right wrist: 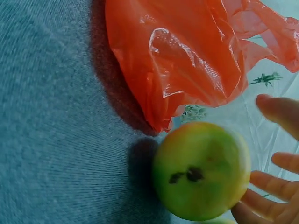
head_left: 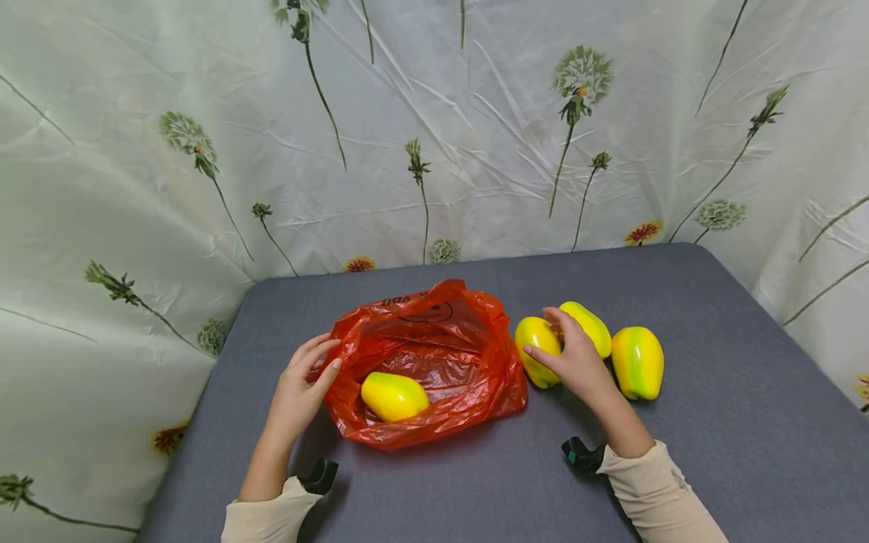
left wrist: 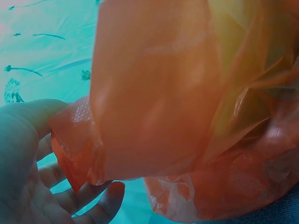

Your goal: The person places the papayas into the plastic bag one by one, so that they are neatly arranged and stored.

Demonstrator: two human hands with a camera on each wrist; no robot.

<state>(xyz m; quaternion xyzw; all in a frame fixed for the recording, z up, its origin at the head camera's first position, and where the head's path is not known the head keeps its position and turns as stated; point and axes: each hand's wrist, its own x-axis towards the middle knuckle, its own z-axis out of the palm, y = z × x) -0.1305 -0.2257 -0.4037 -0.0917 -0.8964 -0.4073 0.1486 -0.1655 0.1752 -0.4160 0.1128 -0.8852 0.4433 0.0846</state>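
Note:
A red plastic bag (head_left: 434, 430) lies with its mouth spread and one yellow papaya (head_left: 394, 397) inside. At its left rim is my left hand (head_left: 299, 388), thumb on the inner side and fingers outside. The left wrist view shows the bag's loose corner (left wrist: 77, 135) between thumb and curved fingers. My right hand (head_left: 577, 358) hovers over the papaya closest to the bag (head_left: 534, 335), thumb and fingers spread apart. In the right wrist view, the fingertips (right wrist: 261, 179) come right at the edge of that papaya (right wrist: 201, 163), whose dark-spotted end faces the camera.
Two more papayas, one behind the right hand (head_left: 589, 324) and one farther right (head_left: 638, 362), lie on the grey cloth-covered table (head_left: 448, 498). A flower-patterned curtain (head_left: 475, 151) hangs around the table's back and sides.

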